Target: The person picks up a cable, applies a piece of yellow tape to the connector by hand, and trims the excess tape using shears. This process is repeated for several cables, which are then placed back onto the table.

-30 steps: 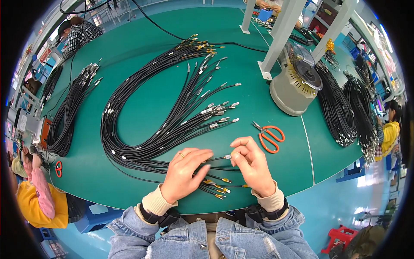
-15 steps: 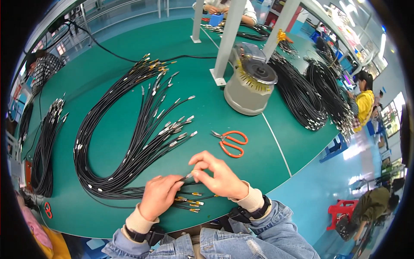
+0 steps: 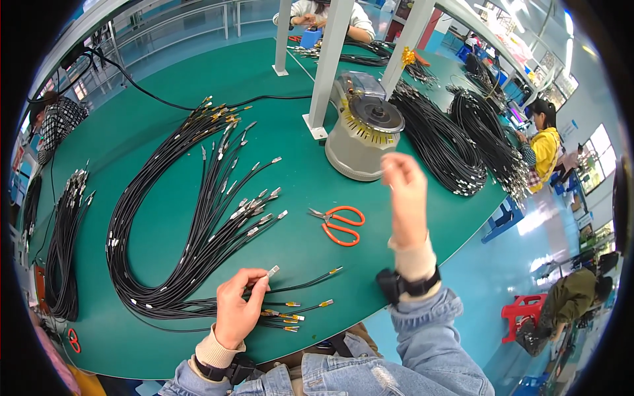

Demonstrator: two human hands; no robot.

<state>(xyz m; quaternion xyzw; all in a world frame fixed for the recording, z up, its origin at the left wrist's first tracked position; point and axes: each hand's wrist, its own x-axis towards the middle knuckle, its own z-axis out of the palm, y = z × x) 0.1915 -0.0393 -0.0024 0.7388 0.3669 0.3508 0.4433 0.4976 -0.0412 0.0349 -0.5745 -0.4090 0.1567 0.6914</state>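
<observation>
My left hand (image 3: 242,305) pinches a black cable near its white and silver connector (image 3: 274,270), which sticks up past the thumb. Under and beside that hand lie more cable ends (image 3: 290,318), several wrapped in yellow tape. My right hand (image 3: 404,185) is raised at the near right side of a round grey tape dispenser (image 3: 362,148), whose black disc has short yellow strips around it. Its fingers are bent and smeared by motion, so what they hold, if anything, does not show. A large bundle of black cables (image 3: 122,218) curves across the green table (image 3: 297,231) at the left.
Orange-handled snips (image 3: 343,224) lie between my hands and the dispenser. More cable bundles rest at the far left (image 3: 63,251) and right (image 3: 439,145). Grey metal posts (image 3: 323,79) stand on the table behind the dispenser. Other people work around it; a red stool (image 3: 522,317) is at the right.
My right hand has left the cable end beside my left hand and moved up and right to the dispenser. The left hand still grips the cable. The view has shifted slightly.
</observation>
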